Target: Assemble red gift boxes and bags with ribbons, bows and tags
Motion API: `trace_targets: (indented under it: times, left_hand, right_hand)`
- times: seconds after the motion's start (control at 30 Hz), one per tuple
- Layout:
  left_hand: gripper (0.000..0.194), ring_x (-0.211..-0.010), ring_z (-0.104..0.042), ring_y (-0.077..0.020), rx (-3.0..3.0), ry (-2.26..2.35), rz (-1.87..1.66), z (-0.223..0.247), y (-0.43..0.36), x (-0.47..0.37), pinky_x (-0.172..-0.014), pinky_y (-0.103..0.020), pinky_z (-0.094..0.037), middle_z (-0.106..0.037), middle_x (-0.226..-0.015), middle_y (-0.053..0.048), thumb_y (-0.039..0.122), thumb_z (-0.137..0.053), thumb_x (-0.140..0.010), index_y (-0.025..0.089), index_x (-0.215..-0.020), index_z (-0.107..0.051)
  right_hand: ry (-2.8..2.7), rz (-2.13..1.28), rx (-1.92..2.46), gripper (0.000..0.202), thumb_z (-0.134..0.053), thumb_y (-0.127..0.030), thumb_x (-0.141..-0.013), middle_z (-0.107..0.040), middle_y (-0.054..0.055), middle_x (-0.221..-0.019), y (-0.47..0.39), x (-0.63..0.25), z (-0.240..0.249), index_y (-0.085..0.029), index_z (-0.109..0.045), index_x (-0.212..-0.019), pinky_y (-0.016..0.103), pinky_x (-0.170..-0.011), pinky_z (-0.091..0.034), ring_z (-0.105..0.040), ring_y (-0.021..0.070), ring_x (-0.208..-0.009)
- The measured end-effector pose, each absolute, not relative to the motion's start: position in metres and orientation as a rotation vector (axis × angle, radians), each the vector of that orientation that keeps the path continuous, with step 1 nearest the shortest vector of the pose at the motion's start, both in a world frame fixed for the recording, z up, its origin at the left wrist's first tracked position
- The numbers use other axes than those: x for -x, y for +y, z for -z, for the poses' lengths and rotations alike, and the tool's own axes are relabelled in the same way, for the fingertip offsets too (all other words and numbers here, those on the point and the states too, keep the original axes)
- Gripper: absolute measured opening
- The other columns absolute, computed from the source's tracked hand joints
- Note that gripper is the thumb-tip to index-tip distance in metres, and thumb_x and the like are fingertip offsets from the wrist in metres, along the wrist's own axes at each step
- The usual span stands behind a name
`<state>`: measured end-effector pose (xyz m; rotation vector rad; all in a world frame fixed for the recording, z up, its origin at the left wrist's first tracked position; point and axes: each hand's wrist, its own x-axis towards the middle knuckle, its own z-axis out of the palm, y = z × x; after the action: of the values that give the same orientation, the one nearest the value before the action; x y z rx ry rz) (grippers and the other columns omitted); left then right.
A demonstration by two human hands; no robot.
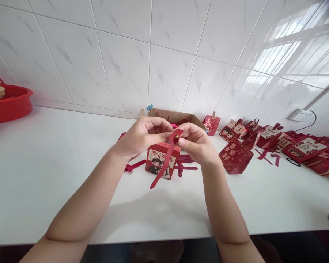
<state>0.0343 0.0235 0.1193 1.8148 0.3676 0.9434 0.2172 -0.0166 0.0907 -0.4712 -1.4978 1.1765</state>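
Both my hands pinch a red strap [166, 160] with a small brass-coloured stud near its upper end; its long tail hangs down. My left hand [146, 135] grips the strap from the left, thumb towards the stud. From the right, my right hand [196, 142] holds the same end between thumb and fingers. Just behind the dangling tail stands a red gift box [153, 165] with a cartoon couple and gold lettering, its top partly hidden by my hands. Several dark red straps [188, 168] lie to its right, and a red ribbon [137, 165] lies to its left.
An open cardboard box [171, 116] stands against the tiled wall behind my hands. Several finished-looking red gift boxes [235, 157] crowd the right side, near a wall socket [301, 115]. A red plastic basin [11, 104] sits far left. Another person's skin shows at the right edge.
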Motion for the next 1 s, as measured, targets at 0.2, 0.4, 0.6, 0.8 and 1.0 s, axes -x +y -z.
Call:
trace_targets:
  times: [0.2,0.4,0.6,0.8,1.0]
  left_hand:
    - [0.015,-0.069,-0.059,-0.0128,-1.724,0.265,-0.879,-0.115,0.029,-0.035,-0.064,-0.025,-0.049,-0.062,-0.074,-0.002,0.030,-0.069,-0.080,0.016,-0.077,-0.066]
    - [0.014,-0.069,-0.057,-0.0113,-1.758,0.319,-0.847,-0.119,0.021,-0.035,-0.062,-0.023,-0.047,-0.060,-0.073,-0.002,0.026,-0.067,-0.082,0.015,-0.074,-0.063]
    - [0.015,-0.069,-0.058,-0.0130,-1.814,0.442,-0.941,-0.118,0.019,-0.036,-0.062,-0.025,-0.048,-0.063,-0.074,-0.003,0.029,-0.068,-0.078,0.014,-0.078,-0.064]
    - [0.013,-0.056,-0.051,-0.0105,-1.893,0.627,-0.941,-0.098,0.012,-0.039,-0.049,-0.023,-0.041,-0.058,-0.065,-0.001,0.026,-0.066,-0.076,0.014,-0.075,-0.061]
    - [0.018,-0.058,-0.049,-0.0108,-1.773,0.602,-0.942,-0.084,-0.015,-0.033,-0.049,-0.024,-0.040,-0.054,-0.066,0.000,0.033,-0.061,-0.082,0.016,-0.076,-0.058]
  right_hand:
    - [-1.379,-1.330,0.406,0.016,-0.078,-0.027,-0.072,-0.067,-0.005,-0.072,-0.014,-0.210,-0.087,-0.025,-0.068,-0.084,0.020,-0.067,-0.055,-0.062,0.0069,-0.066]
    - [-1.387,-1.289,0.505,0.014,-0.077,-0.027,-0.073,-0.066,-0.004,-0.071,-0.018,-0.213,-0.090,-0.022,-0.067,-0.082,0.021,-0.064,-0.053,-0.061,0.0076,-0.063]
    - [-1.370,-1.215,0.574,0.013,-0.072,-0.025,-0.078,-0.068,-0.002,-0.077,-0.020,-0.212,-0.090,-0.021,-0.066,-0.088,0.021,-0.069,-0.054,-0.063,0.0083,-0.070]
    - [-1.267,-1.154,0.682,0.014,-0.075,-0.025,-0.076,-0.066,-0.002,-0.077,-0.028,-0.209,-0.060,-0.020,-0.064,-0.083,0.020,-0.065,-0.052,-0.062,0.0084,-0.069]
    - [-1.339,-1.247,0.629,0.017,-0.076,-0.031,-0.075,-0.064,-0.002,-0.071,-0.034,-0.206,-0.047,-0.020,-0.064,-0.081,0.020,-0.051,-0.046,-0.056,0.0085,-0.059]
